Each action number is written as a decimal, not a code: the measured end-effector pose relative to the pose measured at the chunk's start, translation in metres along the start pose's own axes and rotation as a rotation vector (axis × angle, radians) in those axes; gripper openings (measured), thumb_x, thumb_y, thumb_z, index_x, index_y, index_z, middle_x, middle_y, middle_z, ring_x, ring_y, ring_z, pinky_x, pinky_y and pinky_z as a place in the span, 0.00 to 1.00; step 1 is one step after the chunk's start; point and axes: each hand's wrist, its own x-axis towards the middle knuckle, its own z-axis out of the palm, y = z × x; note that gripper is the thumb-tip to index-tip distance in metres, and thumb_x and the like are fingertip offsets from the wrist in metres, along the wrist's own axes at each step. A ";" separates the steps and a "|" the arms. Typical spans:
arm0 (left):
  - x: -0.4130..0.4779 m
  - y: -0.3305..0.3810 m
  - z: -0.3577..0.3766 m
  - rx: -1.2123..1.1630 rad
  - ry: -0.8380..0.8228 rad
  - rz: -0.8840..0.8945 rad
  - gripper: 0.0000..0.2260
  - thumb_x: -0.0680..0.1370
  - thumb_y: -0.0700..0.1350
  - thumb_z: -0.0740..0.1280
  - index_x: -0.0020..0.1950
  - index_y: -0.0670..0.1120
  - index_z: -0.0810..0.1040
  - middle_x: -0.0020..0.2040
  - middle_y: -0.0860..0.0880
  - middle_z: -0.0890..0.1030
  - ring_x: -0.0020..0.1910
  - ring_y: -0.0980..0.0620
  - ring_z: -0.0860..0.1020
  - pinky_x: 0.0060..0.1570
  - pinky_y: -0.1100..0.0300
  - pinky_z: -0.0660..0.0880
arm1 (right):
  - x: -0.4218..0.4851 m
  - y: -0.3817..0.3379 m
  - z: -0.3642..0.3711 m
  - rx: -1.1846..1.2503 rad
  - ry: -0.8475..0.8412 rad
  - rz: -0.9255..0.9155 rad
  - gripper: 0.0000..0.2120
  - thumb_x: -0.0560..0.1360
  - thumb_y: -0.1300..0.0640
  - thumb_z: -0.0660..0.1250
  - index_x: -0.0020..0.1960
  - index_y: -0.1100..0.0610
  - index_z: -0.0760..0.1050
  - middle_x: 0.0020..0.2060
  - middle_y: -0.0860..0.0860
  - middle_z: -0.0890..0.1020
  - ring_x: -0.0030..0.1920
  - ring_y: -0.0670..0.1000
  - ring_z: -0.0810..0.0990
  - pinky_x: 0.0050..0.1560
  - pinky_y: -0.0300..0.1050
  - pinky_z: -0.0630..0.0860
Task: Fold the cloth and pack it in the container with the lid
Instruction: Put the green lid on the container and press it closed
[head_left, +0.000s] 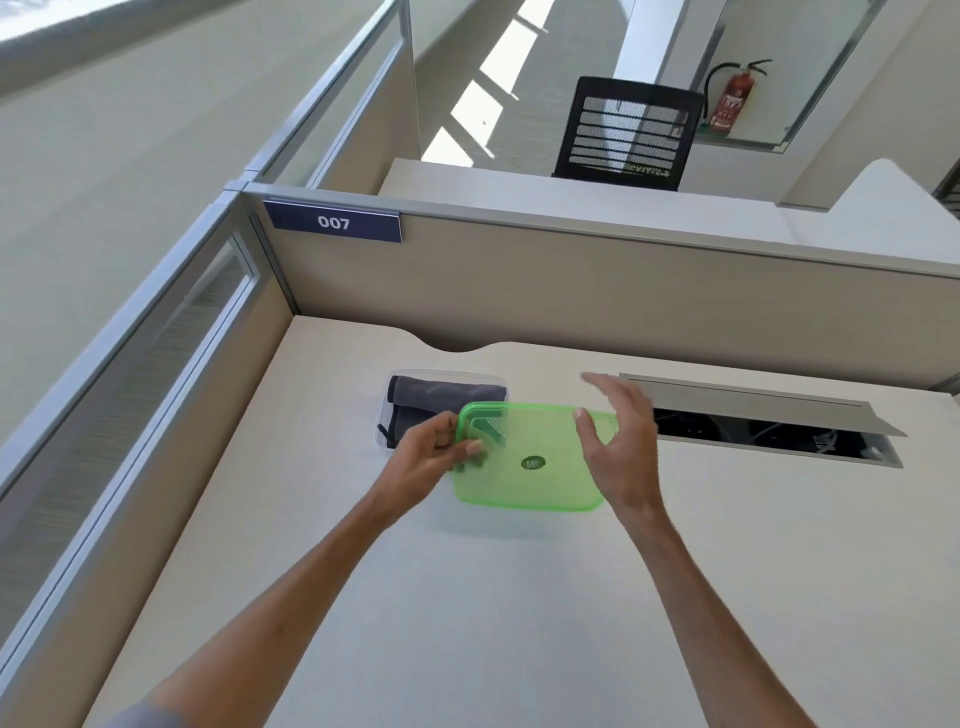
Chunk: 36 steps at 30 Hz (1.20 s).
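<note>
A folded grey cloth lies inside a clear plastic container on the desk. A translucent green lid is held above the desk, overlapping the container's right part. My left hand pinches the lid's left edge. My right hand is at the lid's right edge with its thumb on the lid and its fingers spread apart above it.
The beige desk is walled by cubicle partitions at the back and left. An open cable tray with a raised flap sits to the right of the lid. A black chair stands beyond the partition.
</note>
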 end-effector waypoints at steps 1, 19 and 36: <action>-0.002 0.002 -0.006 -0.045 0.015 -0.014 0.11 0.85 0.43 0.74 0.64 0.39 0.82 0.60 0.40 0.90 0.58 0.42 0.89 0.60 0.54 0.85 | -0.001 0.002 0.004 0.016 0.092 0.055 0.20 0.80 0.64 0.72 0.71 0.55 0.79 0.67 0.50 0.81 0.70 0.51 0.76 0.75 0.54 0.72; 0.022 0.007 -0.067 0.341 0.655 -0.024 0.15 0.89 0.48 0.67 0.73 0.44 0.77 0.67 0.49 0.85 0.67 0.47 0.82 0.69 0.45 0.80 | 0.020 -0.011 0.102 0.040 -0.131 0.490 0.05 0.79 0.57 0.73 0.54 0.55 0.84 0.42 0.48 0.85 0.44 0.57 0.85 0.51 0.52 0.81; 0.038 -0.026 -0.076 0.695 0.490 -0.143 0.23 0.91 0.48 0.61 0.85 0.41 0.71 0.83 0.44 0.75 0.84 0.41 0.70 0.82 0.40 0.69 | 0.028 0.009 0.129 -0.124 -0.207 0.528 0.10 0.80 0.55 0.74 0.60 0.57 0.86 0.52 0.53 0.89 0.53 0.58 0.86 0.53 0.47 0.76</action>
